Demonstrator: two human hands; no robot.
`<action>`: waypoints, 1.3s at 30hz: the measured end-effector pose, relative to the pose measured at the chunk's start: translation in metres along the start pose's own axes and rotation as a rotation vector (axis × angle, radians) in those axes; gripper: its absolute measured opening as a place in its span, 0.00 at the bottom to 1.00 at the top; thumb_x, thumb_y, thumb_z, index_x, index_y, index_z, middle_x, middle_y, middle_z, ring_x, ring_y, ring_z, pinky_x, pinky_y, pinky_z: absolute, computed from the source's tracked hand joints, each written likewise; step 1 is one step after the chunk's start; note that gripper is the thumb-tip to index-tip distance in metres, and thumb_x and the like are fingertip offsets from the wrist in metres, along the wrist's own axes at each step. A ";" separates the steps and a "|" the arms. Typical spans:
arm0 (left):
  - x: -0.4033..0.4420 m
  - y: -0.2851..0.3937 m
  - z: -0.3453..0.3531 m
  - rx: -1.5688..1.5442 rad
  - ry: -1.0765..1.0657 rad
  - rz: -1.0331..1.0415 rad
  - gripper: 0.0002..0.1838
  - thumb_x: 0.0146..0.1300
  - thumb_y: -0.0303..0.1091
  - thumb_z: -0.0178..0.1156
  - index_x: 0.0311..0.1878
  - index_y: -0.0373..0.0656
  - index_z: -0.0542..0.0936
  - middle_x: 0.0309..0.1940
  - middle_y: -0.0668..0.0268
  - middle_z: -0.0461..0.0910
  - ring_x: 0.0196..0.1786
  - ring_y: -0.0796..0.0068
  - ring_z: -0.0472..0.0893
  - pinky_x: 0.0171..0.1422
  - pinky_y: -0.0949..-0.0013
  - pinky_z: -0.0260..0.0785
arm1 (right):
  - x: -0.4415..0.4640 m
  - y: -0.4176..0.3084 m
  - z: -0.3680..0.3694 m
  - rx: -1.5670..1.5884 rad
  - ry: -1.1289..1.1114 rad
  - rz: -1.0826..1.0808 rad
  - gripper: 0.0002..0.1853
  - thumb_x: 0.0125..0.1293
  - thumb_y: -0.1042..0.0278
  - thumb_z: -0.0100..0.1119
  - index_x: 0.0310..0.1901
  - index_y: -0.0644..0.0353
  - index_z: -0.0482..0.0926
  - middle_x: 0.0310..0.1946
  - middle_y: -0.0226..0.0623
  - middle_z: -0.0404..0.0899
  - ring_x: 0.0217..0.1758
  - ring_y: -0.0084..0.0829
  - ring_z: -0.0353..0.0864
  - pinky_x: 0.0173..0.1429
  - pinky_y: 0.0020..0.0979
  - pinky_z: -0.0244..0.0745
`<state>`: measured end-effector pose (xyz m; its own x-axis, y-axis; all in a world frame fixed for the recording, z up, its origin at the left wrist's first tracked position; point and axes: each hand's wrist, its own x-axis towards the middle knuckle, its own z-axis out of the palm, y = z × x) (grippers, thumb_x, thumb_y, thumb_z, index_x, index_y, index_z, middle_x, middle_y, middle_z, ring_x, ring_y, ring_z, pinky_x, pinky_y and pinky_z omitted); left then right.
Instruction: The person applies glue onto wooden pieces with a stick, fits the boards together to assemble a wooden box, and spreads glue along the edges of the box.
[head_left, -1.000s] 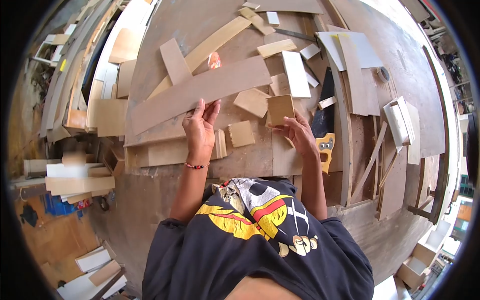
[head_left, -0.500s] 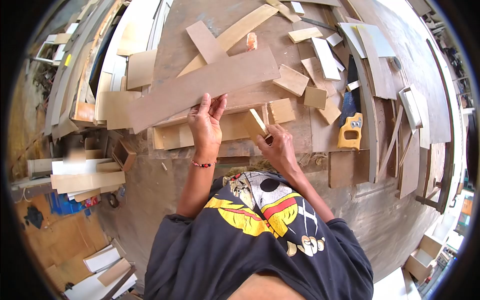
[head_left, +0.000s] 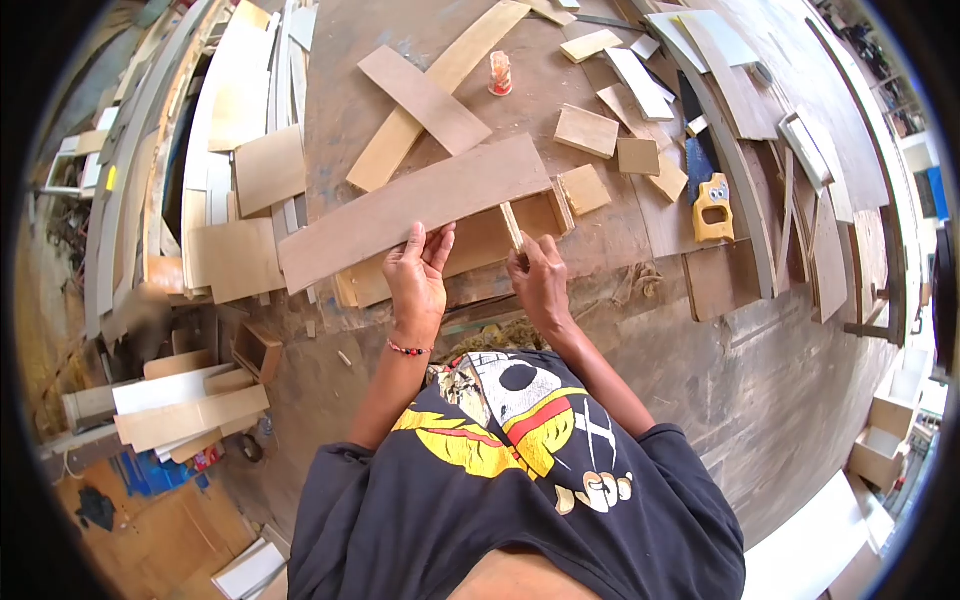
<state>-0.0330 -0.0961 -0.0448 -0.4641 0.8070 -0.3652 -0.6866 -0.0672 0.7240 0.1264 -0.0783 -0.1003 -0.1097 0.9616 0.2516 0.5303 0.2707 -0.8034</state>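
Observation:
My left hand (head_left: 418, 277) pinches the near edge of a long, thin plywood board (head_left: 415, 208). The board slants over a long, narrow wooden box frame (head_left: 450, 262) and hides part of it; whether they touch I cannot tell. In my right hand (head_left: 541, 284) is a small plywood piece (head_left: 512, 228), stood on edge at the board's right part, within or just over the frame. Right of the frame's end lies a small pale wood block (head_left: 585, 189). Beyond the board, another flat board (head_left: 425, 100) crosses a longer wood strip (head_left: 400, 135).
A small container with orange-red marks (head_left: 500, 75) stands on the workbench (head_left: 340, 60). Several wood offcuts (head_left: 587, 131) lie to the right, near a yellow-handled handsaw (head_left: 713, 210). Boards (head_left: 235, 260) are stacked on the left, and more scraps (head_left: 190, 415) sit lower left.
The long board has come down nearer the frame and sits a little to the right. My right hand has turned the small piece upright on its edge. The camera view has shifted.

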 end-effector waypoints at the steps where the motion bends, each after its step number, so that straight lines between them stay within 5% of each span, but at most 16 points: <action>1: 0.000 -0.001 -0.002 0.005 -0.009 -0.003 0.11 0.66 0.30 0.53 0.44 0.29 0.73 0.39 0.51 0.79 0.43 0.61 0.82 0.47 0.70 0.80 | 0.000 -0.001 0.002 -0.012 0.018 0.000 0.15 0.51 0.81 0.58 0.44 0.64 0.76 0.28 0.45 0.70 0.26 0.44 0.74 0.28 0.40 0.71; 39: 0.008 0.015 -0.012 -0.048 0.001 0.033 0.12 0.65 0.29 0.54 0.46 0.28 0.72 0.39 0.51 0.78 0.42 0.61 0.82 0.47 0.70 0.81 | 0.002 0.010 0.017 -0.076 0.090 -0.059 0.23 0.50 0.79 0.60 0.51 0.68 0.72 0.32 0.46 0.71 0.30 0.45 0.76 0.32 0.39 0.75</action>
<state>-0.0533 -0.0980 -0.0439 -0.4873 0.8032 -0.3427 -0.6969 -0.1213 0.7068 0.1170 -0.0731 -0.1174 -0.0689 0.9351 0.3476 0.5880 0.3195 -0.7431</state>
